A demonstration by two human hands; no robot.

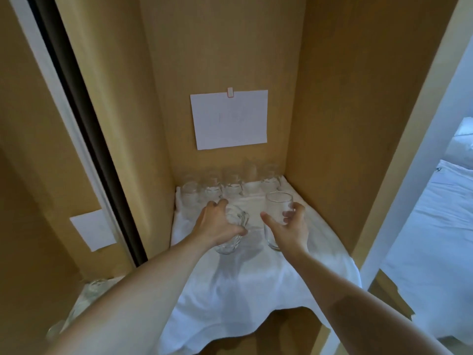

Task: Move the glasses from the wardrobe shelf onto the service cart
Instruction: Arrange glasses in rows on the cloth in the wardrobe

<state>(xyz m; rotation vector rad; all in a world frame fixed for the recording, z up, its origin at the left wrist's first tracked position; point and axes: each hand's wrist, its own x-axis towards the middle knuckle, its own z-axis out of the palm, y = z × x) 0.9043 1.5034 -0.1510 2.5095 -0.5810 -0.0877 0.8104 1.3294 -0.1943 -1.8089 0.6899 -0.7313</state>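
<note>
Both arms reach into the wardrobe over the white cloth [256, 283] covering the shelf. Left hand [217, 224] curled around a clear glass [234, 233], tilted above mid-cloth. Right hand [289, 226] grips a second glass [277, 213], upright, just right of it. A row of glasses [230, 187] stands at the cloth's back edge, blurred, perhaps five. Paper sheet [229, 120] above.

Hotel room: wooden wardrobe [358, 124], cloth-lined shelf [256, 290] of glasses [231, 187], white bed [440, 239] beside.
</note>
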